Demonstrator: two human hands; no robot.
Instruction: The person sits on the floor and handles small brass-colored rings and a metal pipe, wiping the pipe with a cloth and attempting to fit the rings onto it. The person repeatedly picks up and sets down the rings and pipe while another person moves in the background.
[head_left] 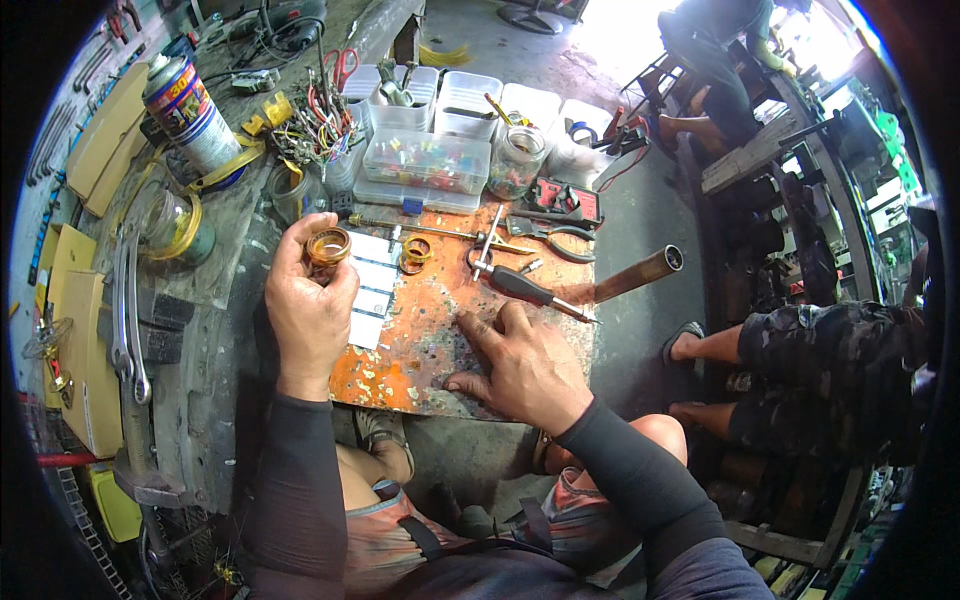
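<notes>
My left hand (312,305) is closed round a small amber-brown ring-shaped part (328,247), raised above the left side of an orange, paint-worn board (400,372). Thumb and fingers grip its sides, and its round opening faces up. My right hand (527,362) lies on the board with thumb and index finger apart, holding nothing. Beyond it are a black-handled screwdriver (520,286) and a slim metal T-shaped tool (488,245). A printed paper sheet (370,325) lies beside my left hand, and more amber rings (415,252) sit at its edge.
Pliers (568,243), a red bit case (570,202) and a lidded box of small coloured parts (425,165) stand farther back. A metal tube (640,275) juts past the right edge. A spray can (195,120) and wrenches (130,310) are left. Two people occupy the right side.
</notes>
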